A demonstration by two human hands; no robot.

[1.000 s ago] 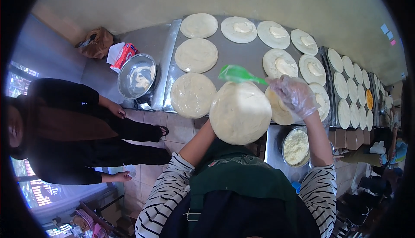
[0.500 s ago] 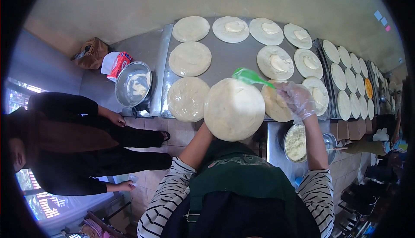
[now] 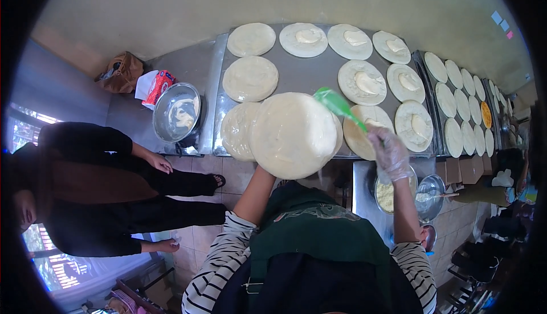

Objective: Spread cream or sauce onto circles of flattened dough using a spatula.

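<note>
A pale, shiny round of flat dough (image 3: 288, 137) is raised above the table's near edge. My left forearm (image 3: 256, 194) reaches up beneath it; the left hand, hidden underneath, bears it. In a clear plastic glove, my right hand (image 3: 388, 151) closes around the handle of a green spatula (image 3: 335, 103). The spatula's blade lies at the round's upper right edge; whether it touches cannot be told. Partly covered by the raised round is another dough round (image 3: 231, 134) on the left. By my right hand lies a round with cream (image 3: 359, 134).
More dough rounds, several topped with cream (image 3: 369, 83), lie on the metal table (image 3: 307, 74). A steel bowl (image 3: 162, 111) with cream residue stands left. Beside my right forearm are a bowl of pale grated filling (image 3: 386, 197) and another bowl (image 3: 430, 206). A person in black (image 3: 97, 194) stands left.
The raised dough round has shifted left and slightly up, over the neighbouring round. My right hand has moved slightly down, and the spatula blade now sits a little lower and further right.
</note>
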